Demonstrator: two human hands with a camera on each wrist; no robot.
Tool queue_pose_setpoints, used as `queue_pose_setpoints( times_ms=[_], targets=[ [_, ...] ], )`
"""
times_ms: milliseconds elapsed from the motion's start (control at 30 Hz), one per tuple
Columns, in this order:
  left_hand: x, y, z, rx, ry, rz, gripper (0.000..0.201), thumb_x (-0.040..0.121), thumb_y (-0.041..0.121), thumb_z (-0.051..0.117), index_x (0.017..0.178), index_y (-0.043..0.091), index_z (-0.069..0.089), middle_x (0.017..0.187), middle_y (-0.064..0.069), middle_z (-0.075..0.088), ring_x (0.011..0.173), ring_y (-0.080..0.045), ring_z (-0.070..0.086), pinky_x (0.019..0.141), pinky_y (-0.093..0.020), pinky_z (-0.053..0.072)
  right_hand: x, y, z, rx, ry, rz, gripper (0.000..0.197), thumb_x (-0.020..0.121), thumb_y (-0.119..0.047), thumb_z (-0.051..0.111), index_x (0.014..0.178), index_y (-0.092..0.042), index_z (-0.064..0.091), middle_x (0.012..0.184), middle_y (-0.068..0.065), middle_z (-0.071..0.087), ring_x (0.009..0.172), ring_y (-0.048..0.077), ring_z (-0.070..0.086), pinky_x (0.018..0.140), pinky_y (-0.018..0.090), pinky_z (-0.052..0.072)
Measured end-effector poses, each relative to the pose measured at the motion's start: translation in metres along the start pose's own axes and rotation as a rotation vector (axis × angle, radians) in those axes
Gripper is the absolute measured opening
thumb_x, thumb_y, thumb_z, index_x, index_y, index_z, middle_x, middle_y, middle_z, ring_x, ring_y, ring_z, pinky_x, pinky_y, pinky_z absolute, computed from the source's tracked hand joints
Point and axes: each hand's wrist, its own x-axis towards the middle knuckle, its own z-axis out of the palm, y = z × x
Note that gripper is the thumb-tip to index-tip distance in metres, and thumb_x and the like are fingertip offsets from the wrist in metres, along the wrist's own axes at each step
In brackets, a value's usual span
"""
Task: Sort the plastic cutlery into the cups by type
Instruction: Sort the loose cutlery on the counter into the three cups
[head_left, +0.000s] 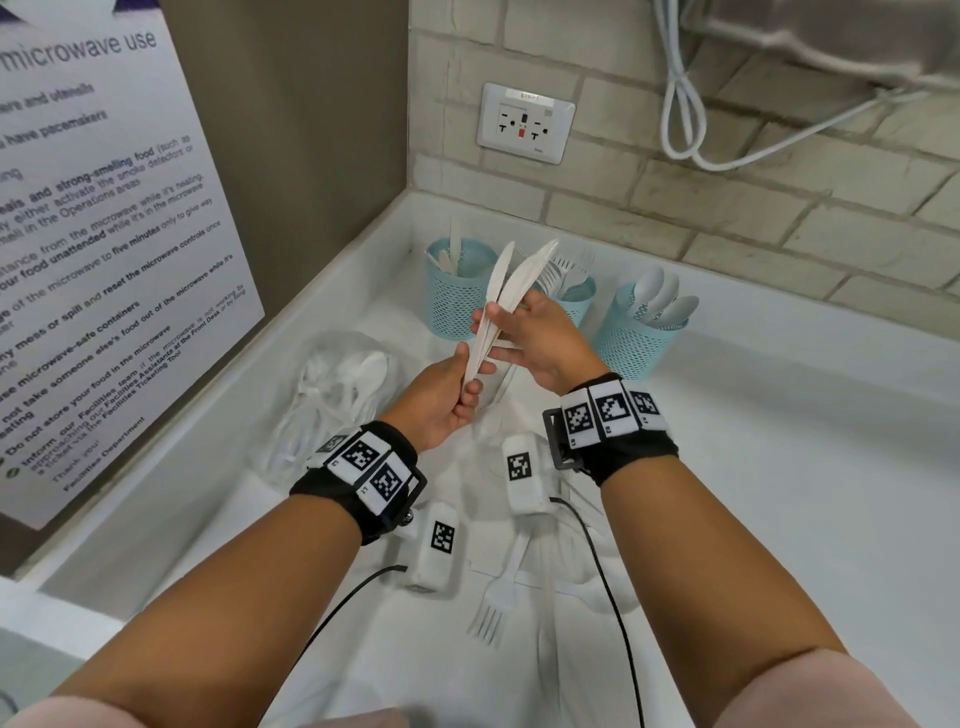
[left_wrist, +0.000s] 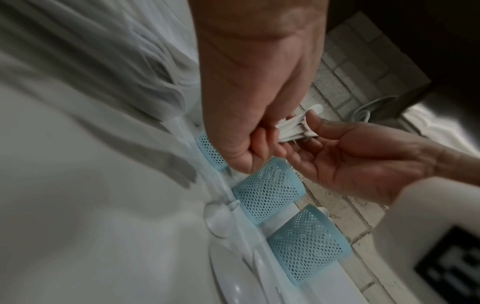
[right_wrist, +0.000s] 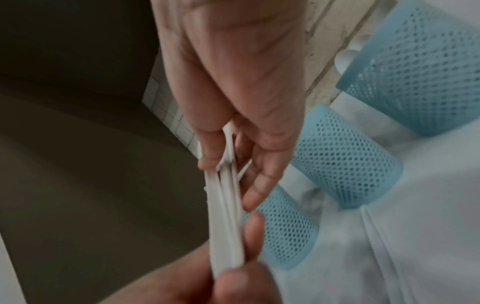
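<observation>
A bundle of white plastic knives (head_left: 506, 291) stands blades-up above the counter, held by both hands. My left hand (head_left: 457, 389) pinches the handle ends (right_wrist: 228, 236) from below. My right hand (head_left: 530, 332) grips the bundle (left_wrist: 291, 128) higher up, thumb on one side and fingers on the other. Behind stand three blue mesh cups: the left cup (head_left: 457, 291) holds knives, the middle cup (head_left: 574, 299) forks, the right cup (head_left: 639, 332) spoons. Loose forks (head_left: 493, 603) lie on the white counter near me.
A clear plastic bag (head_left: 332, 405) with white cutlery lies left of my hands. A notice board (head_left: 104, 234) leans on the left wall. A wall socket (head_left: 524, 124) and white cable (head_left: 685, 119) are on the brick wall behind the cups.
</observation>
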Motion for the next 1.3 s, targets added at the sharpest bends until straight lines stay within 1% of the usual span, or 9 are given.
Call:
queue_pose_setpoints(
  times_ms=[233,533,633,833,933,1067,1167,1233,1300],
  targets=[
    [0.003,0.011,-0.003,-0.032,0.083,0.026,0.048,0.101,0.044,0.026,0.088,0.011,0.058,0.054,0.005,0.036,0.034,-0.002,0.027,0.034,-0.012,0.022,0.012,-0.032,-0.008,-0.148,-0.102,0.101,0.005,0.090,-0.005,0.059,0.090,-0.010,0.060,0.086,0.006,0.067,0.076,0.016,0.067,0.067,0.027,0.059],
    [0.004,0.012,-0.011,0.046,0.198,-0.011,0.029,0.101,0.025,0.037,0.083,0.016,0.058,0.069,0.003,0.053,0.056,-0.006,0.043,0.050,-0.016,0.032,0.069,-0.057,0.001,-0.170,0.381,-0.318,0.006,0.086,-0.009,0.063,0.083,-0.013,0.060,0.088,0.013,0.067,0.084,0.030,0.066,0.079,0.042,0.057],
    [0.001,0.013,-0.013,0.103,0.223,-0.009,0.024,0.099,0.021,0.040,0.083,0.017,0.058,0.070,0.005,0.053,0.057,-0.005,0.044,0.050,-0.016,0.032,0.090,-0.042,0.005,-0.331,0.404,-0.268,0.015,0.086,-0.016,0.063,0.097,-0.007,0.065,0.100,0.016,0.070,0.093,0.034,0.066,0.086,0.049,0.053],
    [0.001,0.005,-0.016,0.443,0.193,0.097,0.011,0.094,0.016,0.050,0.091,0.015,0.060,0.082,0.000,0.059,0.066,-0.008,0.050,0.058,-0.018,0.039,0.101,-0.028,0.003,-0.641,0.252,-0.150,0.033,0.088,-0.020,0.059,0.117,-0.003,0.059,0.112,0.018,0.067,0.103,0.033,0.063,0.095,0.045,0.048],
    [-0.001,-0.002,-0.016,0.785,0.108,0.176,0.018,0.091,0.026,0.056,0.104,0.014,0.061,0.106,-0.004,0.062,0.095,-0.018,0.059,0.086,-0.028,0.047,0.089,-0.037,-0.006,-0.531,0.211,-0.159,0.042,0.085,-0.013,0.065,0.124,-0.005,0.054,0.114,0.012,0.063,0.110,0.026,0.060,0.101,0.039,0.046],
    [-0.019,-0.011,-0.003,1.271,-0.040,0.187,0.067,0.081,0.053,0.062,0.135,0.020,0.038,0.133,-0.008,0.043,0.126,-0.026,0.038,0.102,-0.036,0.036,0.067,-0.054,-0.016,-0.509,0.177,-0.221,0.040,0.086,-0.007,0.064,0.124,-0.004,0.054,0.120,0.013,0.058,0.113,0.021,0.056,0.098,0.028,0.045],
    [-0.048,-0.024,0.008,1.534,-0.307,0.250,0.101,0.073,0.066,0.062,0.148,0.026,0.007,0.153,-0.005,0.006,0.142,-0.026,0.005,0.115,-0.047,0.017,0.044,-0.064,-0.022,-0.666,0.284,-0.223,0.020,0.085,-0.004,0.058,0.105,-0.004,0.066,0.094,0.005,0.065,0.091,0.019,0.061,0.089,0.031,0.052],
    [-0.067,-0.037,0.011,1.665,-0.459,0.286,0.107,0.071,0.071,0.059,0.148,0.033,-0.005,0.156,-0.002,-0.015,0.144,-0.024,-0.016,0.115,-0.054,-0.004,0.024,-0.068,-0.028,-0.844,0.163,-0.058,0.019,0.086,-0.003,0.055,0.102,-0.001,0.066,0.088,0.006,0.065,0.081,0.018,0.061,0.081,0.033,0.054],
    [-0.079,-0.049,0.013,1.766,-0.566,0.368,0.105,0.071,0.073,0.057,0.147,0.037,-0.006,0.155,-0.002,-0.024,0.141,-0.025,-0.028,0.108,-0.054,-0.017,0.002,-0.068,-0.032,-1.144,-0.096,0.184,0.023,0.087,-0.009,0.060,0.107,-0.001,0.065,0.100,0.008,0.069,0.092,0.020,0.066,0.087,0.035,0.054]
  ],
)
